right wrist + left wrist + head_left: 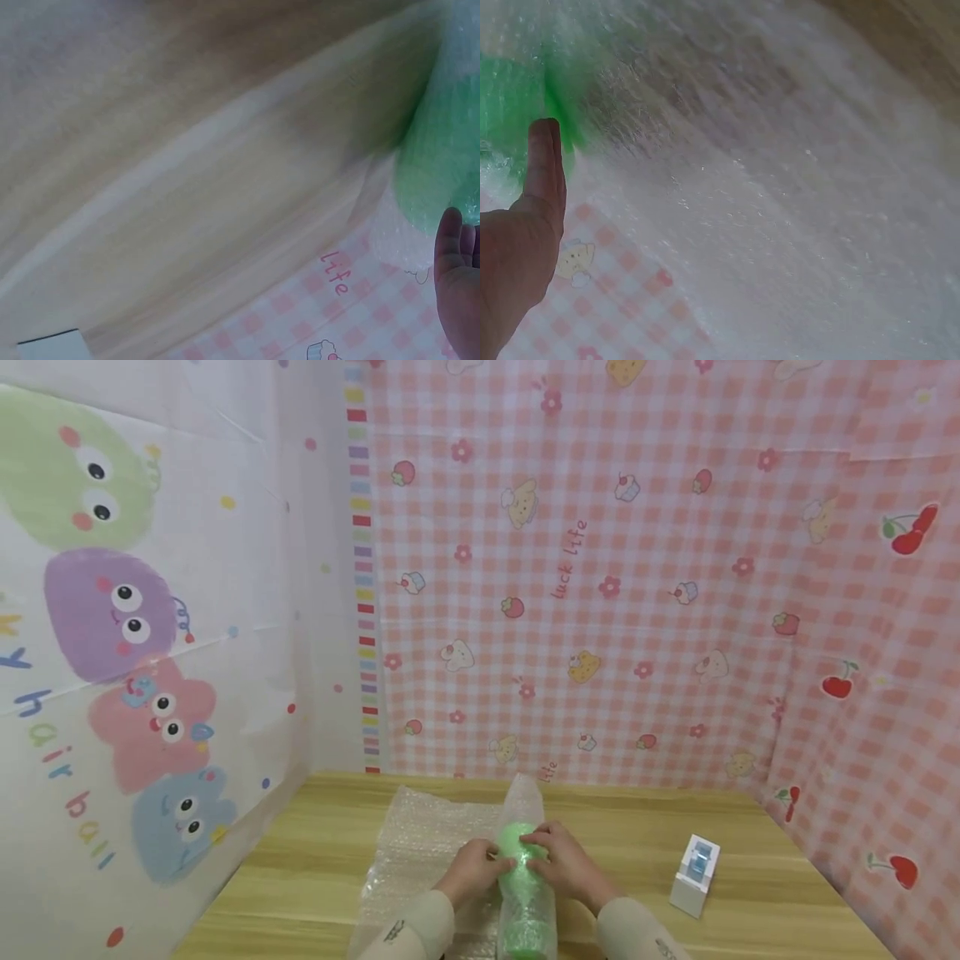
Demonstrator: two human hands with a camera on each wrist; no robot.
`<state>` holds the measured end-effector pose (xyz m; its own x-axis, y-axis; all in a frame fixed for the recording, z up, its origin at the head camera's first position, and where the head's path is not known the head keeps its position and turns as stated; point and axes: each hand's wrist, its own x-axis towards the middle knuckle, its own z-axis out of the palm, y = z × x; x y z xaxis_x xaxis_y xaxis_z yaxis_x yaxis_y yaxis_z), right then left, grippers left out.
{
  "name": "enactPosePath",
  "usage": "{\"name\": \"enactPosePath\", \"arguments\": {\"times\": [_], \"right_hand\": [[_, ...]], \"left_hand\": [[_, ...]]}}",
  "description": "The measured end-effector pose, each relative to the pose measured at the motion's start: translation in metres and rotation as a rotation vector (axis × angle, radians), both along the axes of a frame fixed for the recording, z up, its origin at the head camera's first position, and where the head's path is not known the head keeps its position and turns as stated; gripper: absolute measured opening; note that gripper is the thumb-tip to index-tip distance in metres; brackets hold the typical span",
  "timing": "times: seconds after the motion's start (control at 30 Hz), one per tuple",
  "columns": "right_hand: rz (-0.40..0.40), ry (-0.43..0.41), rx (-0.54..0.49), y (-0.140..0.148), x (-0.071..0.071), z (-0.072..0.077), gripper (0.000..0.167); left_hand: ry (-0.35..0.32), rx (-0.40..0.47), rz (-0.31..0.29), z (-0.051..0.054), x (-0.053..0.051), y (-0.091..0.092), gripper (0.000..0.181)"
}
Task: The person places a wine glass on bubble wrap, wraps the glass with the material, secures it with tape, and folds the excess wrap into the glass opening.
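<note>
A green object (517,843), its shape partly hidden, lies lengthwise inside clear bubble wrap (528,906). My left hand (474,870) touches its left side, fingers straight and thumb on the wrap. From the right, my right hand (566,864) rests fingertips and thumb on top of the wrapped object. In the left wrist view, the left hand (536,217) is flat beside the green part (510,97). The right wrist view has the right fingers (450,244) against the wrapped green surface (442,165).
A loose sheet of bubble wrap (405,852) spreads left of the green object on the wooden table (277,868). At the right stands a small white box with a blue part (696,875). Patterned cloths (600,627) hang behind and at both sides.
</note>
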<state>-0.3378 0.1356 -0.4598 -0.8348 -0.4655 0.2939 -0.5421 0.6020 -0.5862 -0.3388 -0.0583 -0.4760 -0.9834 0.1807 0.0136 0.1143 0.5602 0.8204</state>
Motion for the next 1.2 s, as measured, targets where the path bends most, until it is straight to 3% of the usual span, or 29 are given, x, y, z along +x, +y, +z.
{"name": "enactPosePath", "arguments": {"times": [0.1, 0.27, 0.5, 0.67, 0.9, 1.0, 1.2], "right_hand": [[-0.014, -0.020, -0.001, 0.000, -0.001, 0.000, 0.038], [-0.045, -0.063, -0.024, 0.001, 0.000, 0.001, 0.039], [-0.038, -0.002, -0.005, -0.001, 0.000, 0.000, 0.038], [-0.028, 0.024, 0.013, 0.000, 0.000, -0.002, 0.039], [-0.004, 0.008, 0.012, 0.000, 0.001, -0.001, 0.048], [0.000, 0.013, 0.002, -0.001, 0.003, 0.000, 0.048], [0.011, 0.018, 0.034, -0.004, 0.002, 0.004, 0.042]], "left_hand": [[-0.037, 0.004, 0.003, -0.001, 0.000, 0.000, 0.043], [-0.039, 0.033, 0.021, 0.003, 0.003, 0.001, 0.043], [-0.036, 0.165, 0.032, 0.001, 0.009, 0.002, 0.040], [-0.043, 0.161, 0.052, -0.003, 0.007, 0.001, 0.043], [-0.104, 0.183, 0.081, -0.003, 0.004, -0.002, 0.049], [-0.076, 0.208, 0.078, -0.003, 0.007, -0.003, 0.054], [-0.125, 0.280, 0.044, -0.002, 0.017, 0.000, 0.054]]}}
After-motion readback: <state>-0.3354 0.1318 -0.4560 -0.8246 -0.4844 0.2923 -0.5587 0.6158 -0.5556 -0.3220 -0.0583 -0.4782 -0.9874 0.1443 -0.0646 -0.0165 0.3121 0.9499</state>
